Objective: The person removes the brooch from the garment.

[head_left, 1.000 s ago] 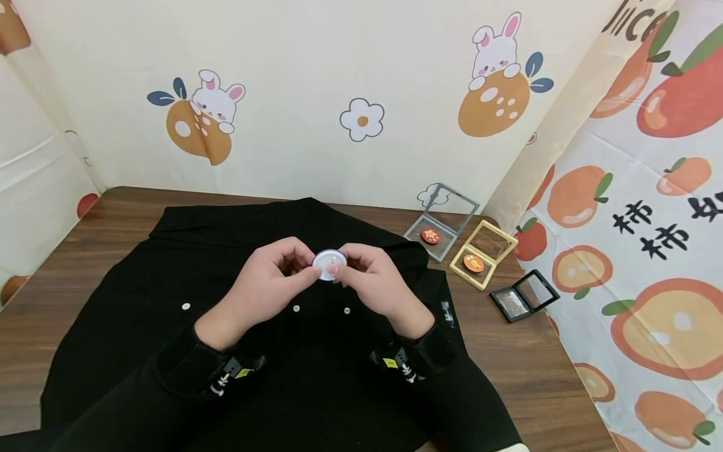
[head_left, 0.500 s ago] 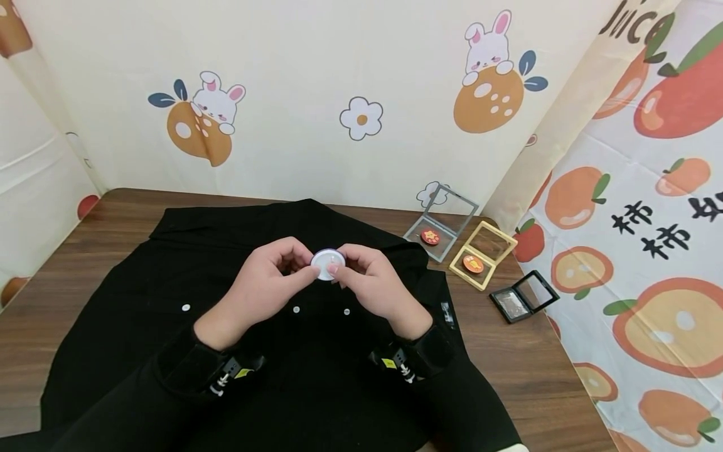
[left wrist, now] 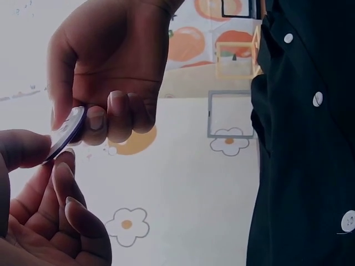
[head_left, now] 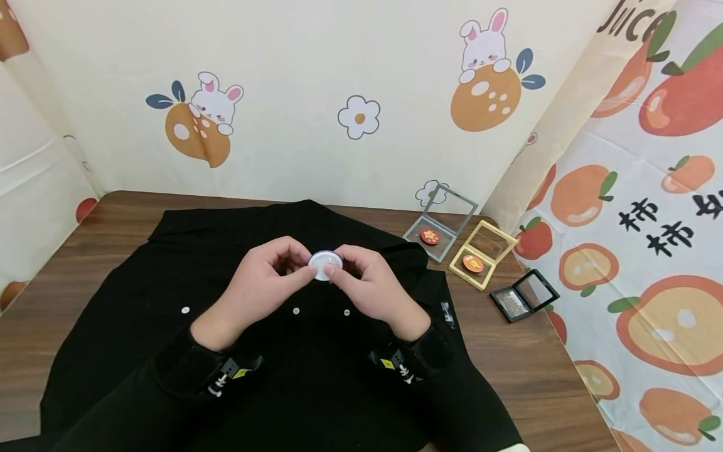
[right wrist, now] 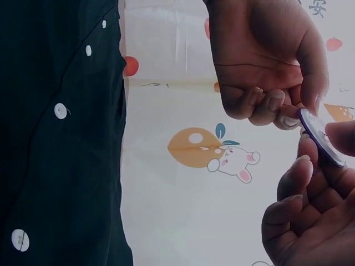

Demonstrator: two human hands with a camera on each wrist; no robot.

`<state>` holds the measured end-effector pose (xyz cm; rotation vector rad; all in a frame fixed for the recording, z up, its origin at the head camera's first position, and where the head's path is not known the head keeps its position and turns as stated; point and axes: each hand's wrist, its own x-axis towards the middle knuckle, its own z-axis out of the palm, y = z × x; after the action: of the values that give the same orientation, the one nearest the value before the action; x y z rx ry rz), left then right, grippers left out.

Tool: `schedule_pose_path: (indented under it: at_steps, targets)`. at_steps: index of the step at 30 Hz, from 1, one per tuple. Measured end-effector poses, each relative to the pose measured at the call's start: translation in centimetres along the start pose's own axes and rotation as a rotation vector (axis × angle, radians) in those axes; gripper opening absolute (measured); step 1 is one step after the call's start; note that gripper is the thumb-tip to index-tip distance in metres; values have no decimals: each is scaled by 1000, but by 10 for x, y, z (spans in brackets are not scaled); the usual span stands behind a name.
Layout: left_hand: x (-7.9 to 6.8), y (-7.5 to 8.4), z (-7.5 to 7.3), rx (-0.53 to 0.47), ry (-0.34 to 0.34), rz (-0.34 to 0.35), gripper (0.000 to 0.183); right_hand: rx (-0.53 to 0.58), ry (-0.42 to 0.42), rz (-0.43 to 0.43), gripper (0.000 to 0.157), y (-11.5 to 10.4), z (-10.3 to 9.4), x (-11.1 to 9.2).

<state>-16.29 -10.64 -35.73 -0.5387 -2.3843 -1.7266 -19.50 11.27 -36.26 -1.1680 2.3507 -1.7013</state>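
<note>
Both hands meet over the black shirt (head_left: 316, 376), holding a round pin badge (head_left: 322, 266) between them. Its white back faces up, and a purple edge shows in the left wrist view. My left hand (head_left: 262, 276) pinches the badge's left side with thumb and fingers. On the other side, my right hand (head_left: 369, 279) grips it, thumb pressed on the white back. The wrist views show the badge (right wrist: 321, 138) tilted, held well above the cloth. Its front is hidden in the head view. White buttons (head_left: 296, 311) run along the shirt below the hands.
Right of the shirt, three small hinged cases stand with lids up: a grey one (head_left: 449, 238) and a yellow one (head_left: 457, 271), each with a round red or orange badge, and a black one (head_left: 510, 306). The wooden table (head_left: 542, 376) meets patterned curtains behind and at right.
The head view shifts slightly. Both hands keep the same hold on the badge, and it drifts only a little to the left in the picture.
</note>
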Motion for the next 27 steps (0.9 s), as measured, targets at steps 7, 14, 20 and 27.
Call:
schedule_pose_path:
  at_steps: [7, 14, 20, 27]
  targets:
    - [1, 2, -1, 28, 15, 36, 5, -12, -31, 4, 10, 0, -1, 1]
    - [1, 2, 0, 28, 13, 148, 12, 169, -127, 104, 28, 1, -5, 3]
    - [-1, 4, 2, 48, 12, 240, 17, 281, -228, 130, 49, 2, -9, 3]
    - [-3, 6, 6, 47, -24, 310, 22, 477, -373, 135, 53, 13, -14, 2]
